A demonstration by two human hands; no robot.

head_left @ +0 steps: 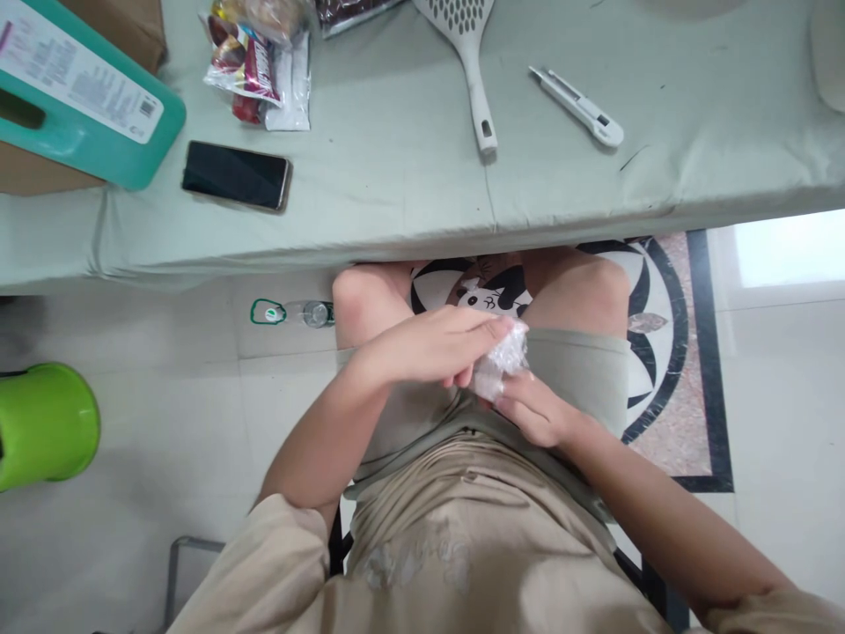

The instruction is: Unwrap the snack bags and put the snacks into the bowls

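While the left hand (439, 345) bends over its far side and the right hand (538, 412) curls round its near edge, a small bundle (505, 357) of clear, crinkled plastic sits gripped between the two, fingers mostly closed on it, above the shorts (577, 365); what is inside cannot be told. Beyond the hands, on the worktop (396, 194), lie a white slotted skimmer (473, 70) and a white utility knife (577, 107), with a dark phone (236, 176) off toward the left hand's side.

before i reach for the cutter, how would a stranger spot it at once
On the pale green tablecloth, find the white skimmer. Right of its handle lies the cutter, slim and slanted, with a narrow tip instead of the skimmer's broad, holed head.
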